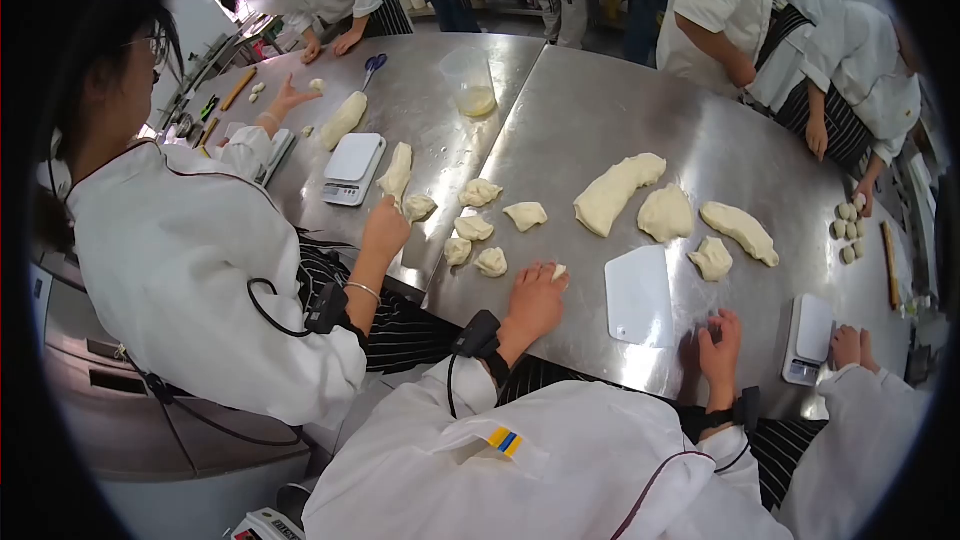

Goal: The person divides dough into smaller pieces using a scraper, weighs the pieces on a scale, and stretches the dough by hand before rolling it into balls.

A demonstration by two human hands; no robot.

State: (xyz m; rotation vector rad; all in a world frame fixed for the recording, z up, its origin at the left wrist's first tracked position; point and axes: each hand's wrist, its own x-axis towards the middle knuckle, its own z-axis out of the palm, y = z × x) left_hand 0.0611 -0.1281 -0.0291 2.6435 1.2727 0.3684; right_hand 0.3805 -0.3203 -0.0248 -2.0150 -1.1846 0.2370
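My left hand (537,298) rests palm down on the steel table, its fingers curled over a piece of dough; only a bit of the dough (560,271) shows beside the fingertips. Several torn dough lumps lie just beyond it, among them one lump (491,261) and a flatter piece (526,215). My right hand (719,345) is held near the front edge, thumb apart from the fingers, with nothing in it. To its left lies a white dough scraper (640,295). A small dough lump (711,259) sits farther back.
Larger dough pieces include a long slab (620,192), a rounded mass (666,213) and a roll (740,231). Digital scales stand left (353,169) and right (808,339). A clear plastic container (468,83) is farther back. Co-workers' hands work dough at left (386,227) and far right.
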